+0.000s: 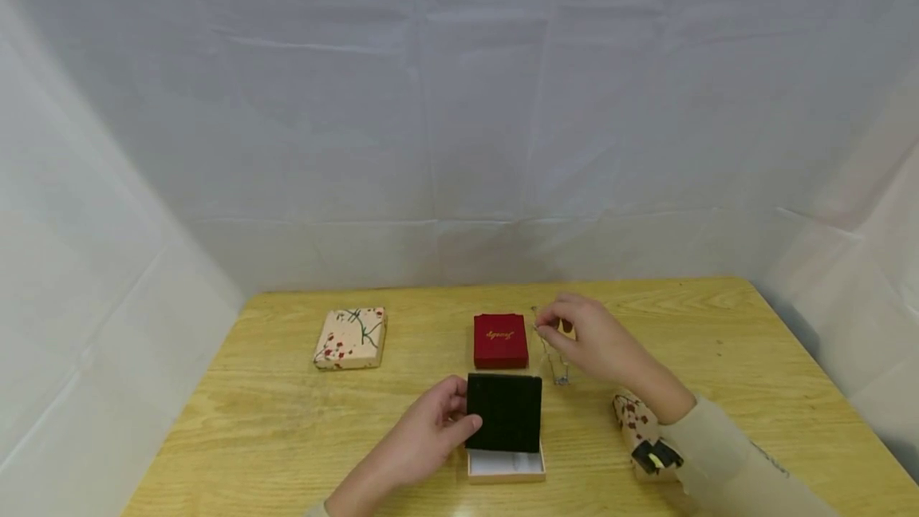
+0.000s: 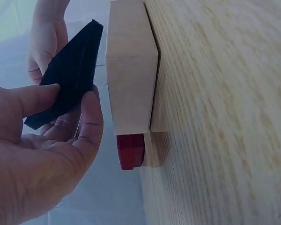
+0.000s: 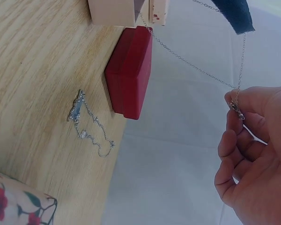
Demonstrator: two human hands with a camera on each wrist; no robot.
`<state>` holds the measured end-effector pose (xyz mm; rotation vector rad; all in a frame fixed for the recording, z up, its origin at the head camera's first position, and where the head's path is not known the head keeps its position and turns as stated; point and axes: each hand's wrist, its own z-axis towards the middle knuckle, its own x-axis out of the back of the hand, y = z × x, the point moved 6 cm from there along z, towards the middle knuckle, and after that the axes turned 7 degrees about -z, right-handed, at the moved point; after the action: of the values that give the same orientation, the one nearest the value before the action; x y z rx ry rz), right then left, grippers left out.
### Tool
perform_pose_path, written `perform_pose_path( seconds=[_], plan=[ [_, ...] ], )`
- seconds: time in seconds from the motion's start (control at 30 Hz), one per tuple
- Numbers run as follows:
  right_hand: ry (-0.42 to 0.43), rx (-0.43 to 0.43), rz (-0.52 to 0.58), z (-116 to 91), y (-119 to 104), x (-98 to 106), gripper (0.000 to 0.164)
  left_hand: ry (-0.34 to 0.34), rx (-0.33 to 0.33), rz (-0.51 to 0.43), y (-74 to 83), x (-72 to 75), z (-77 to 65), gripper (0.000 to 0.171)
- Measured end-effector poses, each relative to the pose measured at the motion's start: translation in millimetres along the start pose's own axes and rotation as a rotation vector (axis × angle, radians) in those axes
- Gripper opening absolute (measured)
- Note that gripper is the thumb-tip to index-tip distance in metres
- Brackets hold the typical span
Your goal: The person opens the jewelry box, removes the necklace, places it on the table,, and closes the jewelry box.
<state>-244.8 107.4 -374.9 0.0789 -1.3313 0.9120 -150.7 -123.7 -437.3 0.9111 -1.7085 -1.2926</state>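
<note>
My left hand (image 1: 431, 429) grips a black square jewellery-box pad (image 1: 504, 413) by its left edge, thumb on one face, tilted above a shallow open box (image 1: 506, 477) with a white inside. My right hand (image 1: 589, 337) pinches the clasp end of a fine silver necklace chain (image 3: 196, 69) between thumb and forefinger. In the right wrist view, one strand runs from the pad's corner to these fingertips and another slants back towards the box. A silver bracelet (image 3: 76, 110) with a bluish piece lies on the table below the right hand.
A red box (image 1: 500, 341) with gold lettering stands behind the pad. At the left is a floral-patterned box (image 1: 352, 339). Another floral-patterned item (image 1: 633, 421), with a black-and-yellow bow (image 1: 656, 457), sits under the right forearm, partly hidden by the sleeve. White cloth surrounds the wooden table (image 1: 287, 421).
</note>
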Motion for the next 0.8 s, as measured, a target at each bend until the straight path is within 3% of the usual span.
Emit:
perform_pose_path(
  seconds=[0.57, 0.8],
  plan=[
    [-0.012, -0.015, 0.013, -1.2, 8.3, -3.3, 0.007, -0.025, -0.004, 0.006, -1.4, -0.6, 1.1, 0.042],
    [0.001, -0.018, 0.017, -1.3, 9.0, -2.9, 0.007, -0.028, -0.007, 0.013, 0.2, -1.0, 0.5, 0.034]
  ],
)
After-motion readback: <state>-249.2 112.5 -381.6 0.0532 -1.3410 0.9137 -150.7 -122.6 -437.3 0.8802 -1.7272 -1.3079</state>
